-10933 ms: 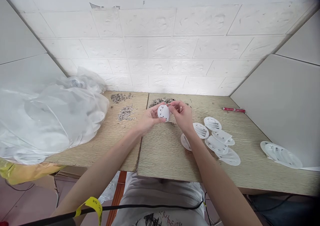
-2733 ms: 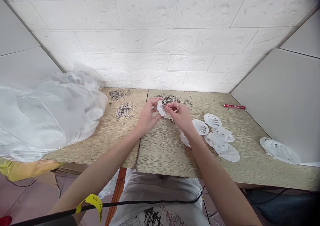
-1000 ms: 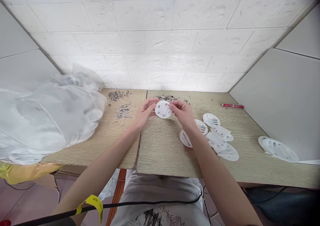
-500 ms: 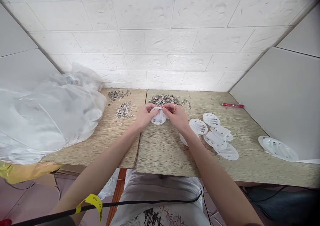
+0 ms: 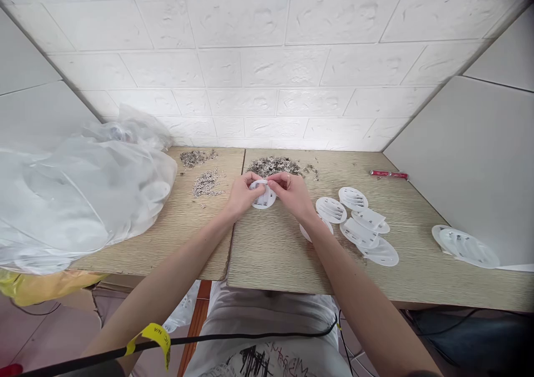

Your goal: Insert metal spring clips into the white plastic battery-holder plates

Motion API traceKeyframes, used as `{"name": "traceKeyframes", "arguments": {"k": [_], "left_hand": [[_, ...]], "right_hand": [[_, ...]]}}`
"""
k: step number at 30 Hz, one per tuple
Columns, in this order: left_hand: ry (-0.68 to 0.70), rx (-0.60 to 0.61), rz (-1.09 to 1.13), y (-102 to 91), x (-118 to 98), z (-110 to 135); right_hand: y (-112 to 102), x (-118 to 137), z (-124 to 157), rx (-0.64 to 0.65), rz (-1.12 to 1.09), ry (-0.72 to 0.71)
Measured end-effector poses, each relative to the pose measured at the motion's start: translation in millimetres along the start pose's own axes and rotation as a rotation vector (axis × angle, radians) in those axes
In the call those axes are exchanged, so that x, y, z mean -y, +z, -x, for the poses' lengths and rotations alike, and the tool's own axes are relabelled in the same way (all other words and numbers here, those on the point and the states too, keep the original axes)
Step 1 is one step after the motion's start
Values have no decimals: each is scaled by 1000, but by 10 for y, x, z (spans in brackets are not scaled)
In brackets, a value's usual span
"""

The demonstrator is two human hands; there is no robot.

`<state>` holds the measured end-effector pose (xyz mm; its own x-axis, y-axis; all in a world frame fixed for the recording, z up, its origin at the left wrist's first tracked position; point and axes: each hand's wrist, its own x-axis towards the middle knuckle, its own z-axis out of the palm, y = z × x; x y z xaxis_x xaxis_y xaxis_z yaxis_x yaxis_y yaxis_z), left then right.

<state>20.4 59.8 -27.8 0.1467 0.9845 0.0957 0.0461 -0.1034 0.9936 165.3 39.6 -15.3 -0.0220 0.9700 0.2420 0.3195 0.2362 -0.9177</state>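
Observation:
Both my hands meet over the middle of the wooden table [image 5: 275, 254]. My left hand [image 5: 241, 194] grips the left rim of a small round white plastic disc [image 5: 264, 198] with slots in its face. My right hand [image 5: 292, 193] pinches the disc's top edge with thumb and fingertips; whether a small metal piece sits between them is hidden. Just behind the disc lies a heap of small grey metal parts [image 5: 273, 165].
Several more white discs [image 5: 359, 221] lie to the right of my right forearm, and one [image 5: 465, 246] by the right panel. A red-handled tool [image 5: 389, 174] lies at the back right. A large clear plastic bag [image 5: 75, 193] fills the left; smaller metal heaps [image 5: 204, 182] lie beside it.
The disc has come down from face-up in front of me to lower, near the tabletop, and both hands have closed in on its top edge.

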Motion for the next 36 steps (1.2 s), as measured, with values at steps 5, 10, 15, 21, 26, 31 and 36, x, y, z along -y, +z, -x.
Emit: {"name": "traceKeyframes", "arguments": {"k": [5,10,15,21,26,31,36], "left_hand": [[-44,90,263,-21,-14,-42],[11,379,463,-39,-71,-40],[34,302,438,-40,-39,-59],[-71,158,438,-73,27,-127],[-88,150,343,-60,39,-125],[-80,163,269,-57,39,-121],[-112,214,299,-92,47,-159]], "right_hand": [[-30,-69,-45,-40,-309,143],[-92,-95,-81,-52,-641,298],[-62,-102,-78,-34,-511,284],[-96,-96,-35,19,142,109],[-134,-83,-31,111,353,22],[-98,-98,-30,138,411,-44],[-55,-164,-35,137,458,-49]]}}
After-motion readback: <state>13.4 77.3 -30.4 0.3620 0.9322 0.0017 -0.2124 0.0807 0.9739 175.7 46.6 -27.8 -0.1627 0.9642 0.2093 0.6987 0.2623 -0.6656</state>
